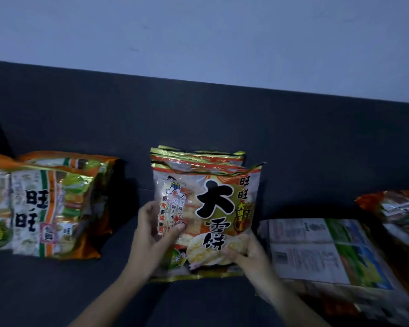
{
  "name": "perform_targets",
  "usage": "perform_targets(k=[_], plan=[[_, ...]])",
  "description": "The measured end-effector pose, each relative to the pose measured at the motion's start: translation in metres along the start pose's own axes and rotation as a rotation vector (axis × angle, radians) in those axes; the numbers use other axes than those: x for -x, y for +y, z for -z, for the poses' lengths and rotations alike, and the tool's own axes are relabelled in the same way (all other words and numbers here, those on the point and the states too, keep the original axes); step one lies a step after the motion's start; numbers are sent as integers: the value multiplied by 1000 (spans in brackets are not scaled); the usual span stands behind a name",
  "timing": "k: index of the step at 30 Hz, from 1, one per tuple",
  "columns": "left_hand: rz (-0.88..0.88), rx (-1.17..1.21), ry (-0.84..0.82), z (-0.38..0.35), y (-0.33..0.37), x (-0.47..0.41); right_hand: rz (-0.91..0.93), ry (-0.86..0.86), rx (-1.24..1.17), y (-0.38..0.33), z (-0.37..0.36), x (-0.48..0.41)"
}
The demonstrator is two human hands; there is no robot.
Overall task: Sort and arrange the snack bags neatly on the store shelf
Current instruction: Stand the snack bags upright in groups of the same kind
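Hands (151,228) (247,252) grip bag (213,208) marked 旺旺大雪饼

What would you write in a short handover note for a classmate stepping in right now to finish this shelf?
Left hand: grip on the lower left of the front rice-cracker bag.
Right hand: grip on its lower right corner.
That bag stands face-out at the front of the middle stack on the dark shelf.
Done: orange-and-green bags grouped at left.
Left: the bag lying back-side up at right and the orange bag beyond it still need sorting; square up the middle stack.
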State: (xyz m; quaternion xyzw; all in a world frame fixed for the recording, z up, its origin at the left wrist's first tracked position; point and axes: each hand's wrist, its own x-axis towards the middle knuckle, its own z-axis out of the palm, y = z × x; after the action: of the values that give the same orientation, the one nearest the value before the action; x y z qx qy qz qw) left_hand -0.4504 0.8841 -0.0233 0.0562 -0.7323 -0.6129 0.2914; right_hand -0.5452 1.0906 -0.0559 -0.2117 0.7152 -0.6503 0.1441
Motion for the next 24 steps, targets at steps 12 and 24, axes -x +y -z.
perform_targets(k=[12,24], plan=[[106,-127,-359,25,-76,-8,10,289,283,46,-50,2],[109,-218,-334,32,-91,-12,18,292,432,49,-51,1]])
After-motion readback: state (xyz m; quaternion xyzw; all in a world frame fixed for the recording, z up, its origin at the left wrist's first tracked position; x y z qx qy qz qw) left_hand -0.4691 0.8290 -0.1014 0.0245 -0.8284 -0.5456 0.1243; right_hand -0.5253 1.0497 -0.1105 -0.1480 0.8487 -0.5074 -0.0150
